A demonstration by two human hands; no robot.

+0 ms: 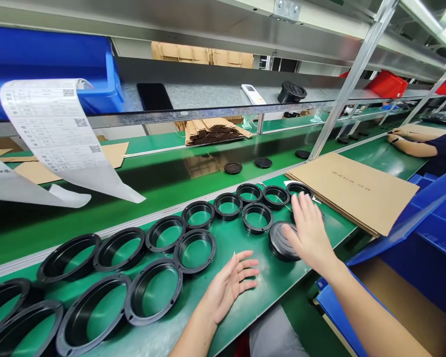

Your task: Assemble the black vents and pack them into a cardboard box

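Note:
Several black plastic rings (pixel 194 249) lie in two rows on the green bench (pixel 238 238). My left hand (pixel 228 285) hovers open above the bench's near edge, fingers spread, holding nothing. My right hand (pixel 309 229) is open, palm down, over a black round part (pixel 282 241) that lies flipped over beside the rings. Its fingers reach toward the ring at the row's far end (pixel 298 189). I cannot tell if it touches the part.
A stack of flat cardboard sheets (pixel 353 191) lies to the right. Blue bins (pixel 427 238) stand at the right edge. The green conveyor belt (pixel 152 173) carries black discs (pixel 233 167). Paper sheets (pixel 55 129) hang from a blue crate at left. A co-worker's hands (pixel 399 136) rest at far right.

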